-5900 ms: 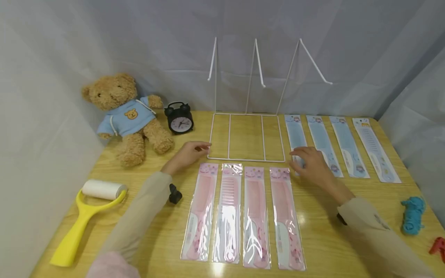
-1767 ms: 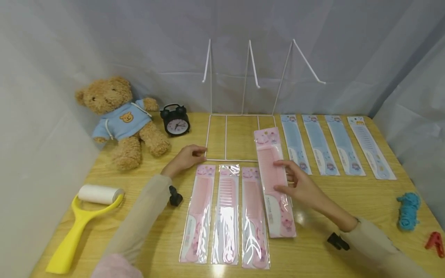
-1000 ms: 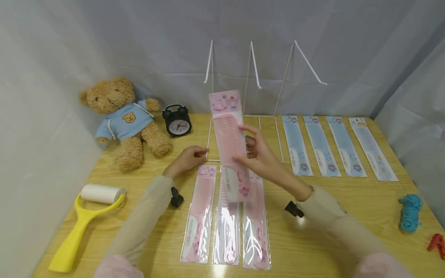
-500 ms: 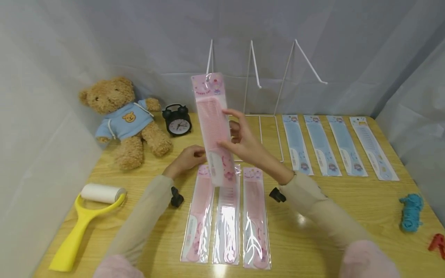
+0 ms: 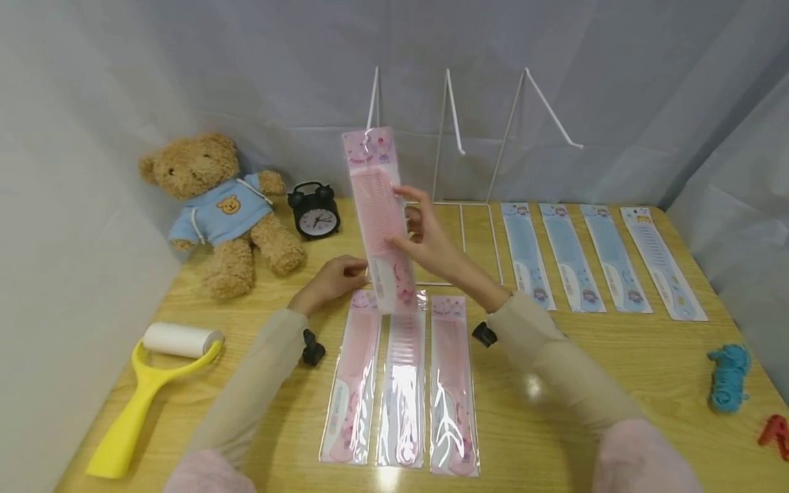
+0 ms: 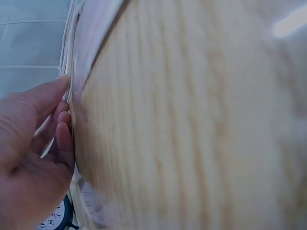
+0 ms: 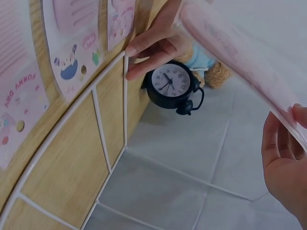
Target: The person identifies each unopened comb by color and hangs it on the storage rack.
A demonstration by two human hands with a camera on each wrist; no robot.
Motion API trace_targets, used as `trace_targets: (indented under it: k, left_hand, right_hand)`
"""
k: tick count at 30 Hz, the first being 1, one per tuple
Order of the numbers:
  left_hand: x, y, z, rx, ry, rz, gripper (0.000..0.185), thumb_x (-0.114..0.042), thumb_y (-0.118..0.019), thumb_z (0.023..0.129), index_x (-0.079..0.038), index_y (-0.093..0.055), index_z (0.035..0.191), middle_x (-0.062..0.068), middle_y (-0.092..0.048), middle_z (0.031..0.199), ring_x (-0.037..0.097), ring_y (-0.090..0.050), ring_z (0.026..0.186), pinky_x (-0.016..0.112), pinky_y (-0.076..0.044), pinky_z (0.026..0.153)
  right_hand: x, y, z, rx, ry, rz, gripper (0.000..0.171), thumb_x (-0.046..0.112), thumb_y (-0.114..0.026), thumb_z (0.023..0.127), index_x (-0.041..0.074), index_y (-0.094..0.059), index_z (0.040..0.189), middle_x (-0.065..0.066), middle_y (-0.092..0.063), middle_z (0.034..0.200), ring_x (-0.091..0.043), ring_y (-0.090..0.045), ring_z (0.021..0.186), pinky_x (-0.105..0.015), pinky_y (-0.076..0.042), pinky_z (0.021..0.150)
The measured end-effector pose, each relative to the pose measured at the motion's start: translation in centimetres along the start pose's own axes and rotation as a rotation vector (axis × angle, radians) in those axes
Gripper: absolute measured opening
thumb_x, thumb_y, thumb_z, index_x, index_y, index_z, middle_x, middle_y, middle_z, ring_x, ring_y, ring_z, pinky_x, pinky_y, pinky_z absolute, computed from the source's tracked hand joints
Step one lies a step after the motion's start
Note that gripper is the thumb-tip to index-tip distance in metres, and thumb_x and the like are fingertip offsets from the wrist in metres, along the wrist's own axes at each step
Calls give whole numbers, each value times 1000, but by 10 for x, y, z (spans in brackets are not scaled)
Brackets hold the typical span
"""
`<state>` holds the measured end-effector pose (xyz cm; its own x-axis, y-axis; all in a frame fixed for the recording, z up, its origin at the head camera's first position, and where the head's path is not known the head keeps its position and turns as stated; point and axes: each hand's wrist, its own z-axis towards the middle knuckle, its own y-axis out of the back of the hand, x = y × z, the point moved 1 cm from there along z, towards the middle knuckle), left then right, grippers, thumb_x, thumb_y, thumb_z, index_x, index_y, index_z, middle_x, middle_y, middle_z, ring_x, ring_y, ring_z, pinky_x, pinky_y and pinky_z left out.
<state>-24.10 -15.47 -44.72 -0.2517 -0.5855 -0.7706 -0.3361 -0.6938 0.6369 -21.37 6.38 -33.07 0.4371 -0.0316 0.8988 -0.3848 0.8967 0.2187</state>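
My right hand (image 5: 431, 239) pinches a pink comb in a clear packet (image 5: 377, 212) by its right edge, thumb in front. The packet hangs upright and slightly tilted. Its pink header overlaps the tip of the left hook of the white wire rack (image 5: 453, 284) in the head view. My left hand (image 5: 335, 279) pinches the rack's front left corner; the right wrist view shows this hand's fingers (image 7: 151, 40) at the wire corner. Below, three more packaged pink combs (image 5: 452, 383) lie side by side on the table, headers towards the rack.
Several packaged blue combs (image 5: 570, 260) lie in a row right of the rack. A teddy bear (image 5: 224, 209) and a black alarm clock (image 5: 316, 212) stand at the back left. A yellow-handled roller (image 5: 138, 404), blue yarn (image 5: 729, 376) and a red clip (image 5: 775, 435) lie nearer the sides.
My right hand has picked up the rightmost pink comb packet, carried it left and raised it to the left hook. My left hand stays at the rack's corner.
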Motion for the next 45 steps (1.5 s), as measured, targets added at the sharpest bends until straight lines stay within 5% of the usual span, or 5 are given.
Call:
trace_targets:
  k: [13, 24, 45]
  left_hand:
    - [-4, 1, -2, 2, 9, -22, 40, -7, -63, 90, 8, -55, 127, 25, -58, 121, 36, -55, 109, 46, -44, 98]
    - [1, 0, 1, 9, -9, -26, 41, -8, -63, 91, 8, -54, 128, 26, -55, 126, 38, -53, 116, 46, -41, 102]
    - [1, -1, -1, 1, -35, -1, 39, -7, -63, 90, 8, -56, 126, 25, -58, 121, 34, -56, 106, 45, -46, 95]
  right_hand:
    - [-12, 14, 33, -64, -3, -23, 63, -13, -55, 87, 0, -24, 140, -34, -60, 105, -37, -63, 82, -34, -56, 70]
    - [-23, 20, 51, -184, -105, -37, 75, -7, -61, 88, 14, -20, 147, -29, -61, 101, -35, -64, 78, -36, -57, 75]
    - [-37, 21, 67, -201, -140, -55, 66, -2, -58, 92, 13, -24, 146, -30, -61, 99, -40, -63, 92, -39, -53, 87]
